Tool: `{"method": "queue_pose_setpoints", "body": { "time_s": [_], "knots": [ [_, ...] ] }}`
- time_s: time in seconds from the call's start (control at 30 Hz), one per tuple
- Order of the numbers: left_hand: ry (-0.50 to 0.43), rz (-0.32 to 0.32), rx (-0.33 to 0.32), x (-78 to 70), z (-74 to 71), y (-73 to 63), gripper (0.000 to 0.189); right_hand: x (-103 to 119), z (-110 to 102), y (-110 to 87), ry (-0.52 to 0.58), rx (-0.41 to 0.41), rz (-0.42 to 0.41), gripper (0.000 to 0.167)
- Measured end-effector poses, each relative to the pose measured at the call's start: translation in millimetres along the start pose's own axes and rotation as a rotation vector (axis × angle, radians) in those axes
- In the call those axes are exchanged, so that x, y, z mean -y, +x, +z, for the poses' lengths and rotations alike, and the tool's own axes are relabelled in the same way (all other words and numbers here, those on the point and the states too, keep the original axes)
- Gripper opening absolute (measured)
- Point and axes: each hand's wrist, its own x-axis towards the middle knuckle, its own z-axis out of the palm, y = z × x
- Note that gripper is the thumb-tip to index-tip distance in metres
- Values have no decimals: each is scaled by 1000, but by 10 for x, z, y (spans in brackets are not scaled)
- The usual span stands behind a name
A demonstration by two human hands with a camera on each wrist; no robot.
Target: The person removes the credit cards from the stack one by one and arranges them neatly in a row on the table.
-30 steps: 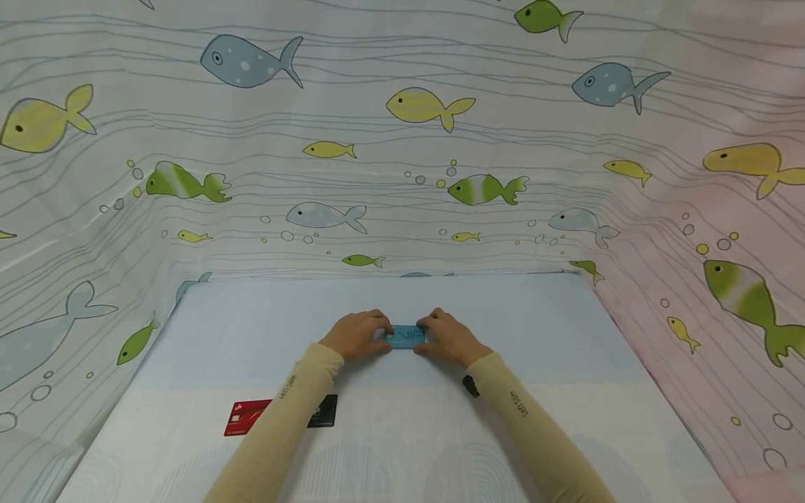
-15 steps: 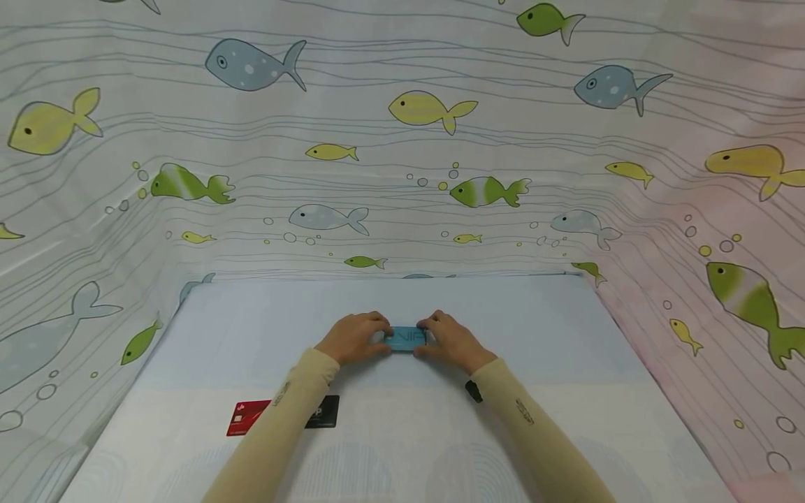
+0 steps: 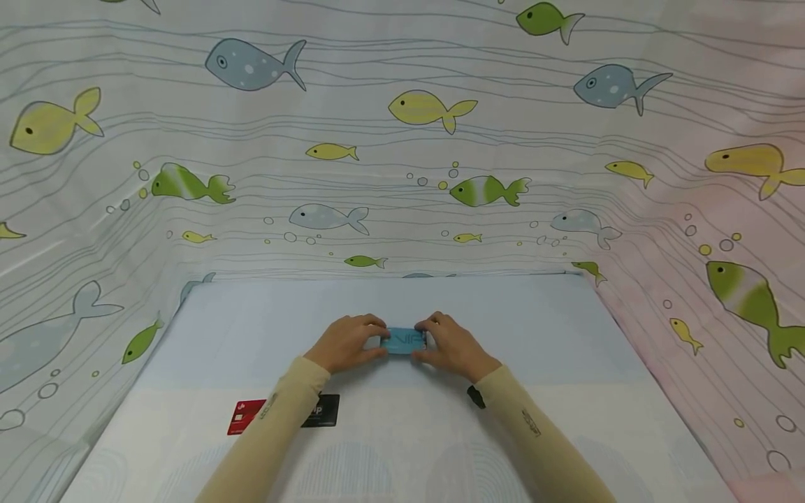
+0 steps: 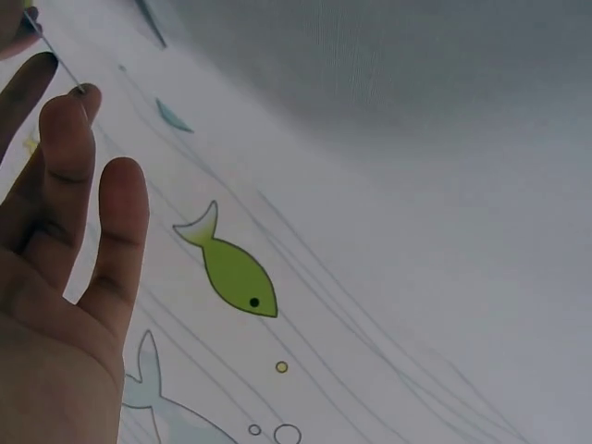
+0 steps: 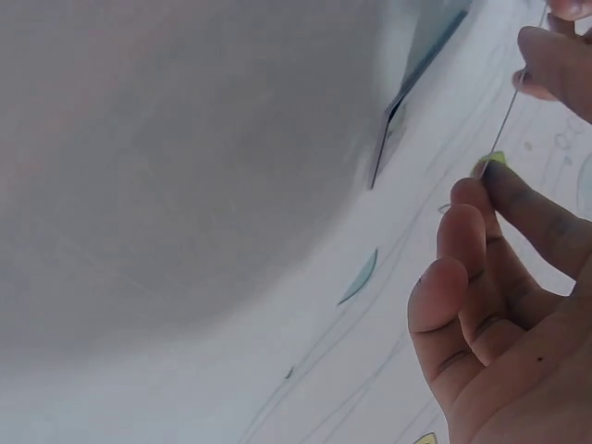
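Note:
A light blue card (image 3: 404, 340) marked "VIP" is held level between both hands over the far middle of the table. My left hand (image 3: 346, 344) pinches its left end between thumb and fingers. The opposite end is pinched by my right hand (image 3: 455, 347). Seen edge-on in the right wrist view, the card (image 5: 506, 122) is a thin line running between the fingertips of the two hands. In the left wrist view my left hand (image 4: 55, 222) has its lower fingers extended beside the card's edge.
A red card (image 3: 244, 416) and a black card (image 3: 323, 411) lie on the white table (image 3: 402, 447), partly hidden by the left forearm. A fish-patterned cloth (image 3: 402, 168) encloses the table's back and sides. A dark band (image 3: 476, 397) shows under the right wrist.
The blue card and left hand have shifted slightly left and toward the person. The left forearm now covers more of the red card. Both hands keep their pinch.

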Motion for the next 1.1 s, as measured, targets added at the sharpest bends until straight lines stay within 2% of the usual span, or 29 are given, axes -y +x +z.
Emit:
{"method": "queue_pose_setpoints", "body": {
  "time_s": [0.13, 0.37, 0.53, 0.7, 0.93, 1.1],
  "knots": [
    [12, 32, -31, -30, -46, -67, 34, 56, -21, -48, 9, -2, -14, 59],
    [33, 71, -78, -86, -70, -189, 34, 118, -38, -142, -8, -22, -85, 60],
    [38, 91, -113, -125, -101, -267, 34, 156, -60, -183, -6, -21, -97, 58],
    [50, 99, -126, -173, -144, -338, 34, 193, -90, -240, 0, -38, -117, 57],
    [36, 119, -152, -237, -213, -424, 32, 242, -112, -331, 5, -90, -200, 56],
    [34, 118, -151, -271, -250, -488, 32, 282, -121, -377, 2, -119, -230, 57]
  ]
}}
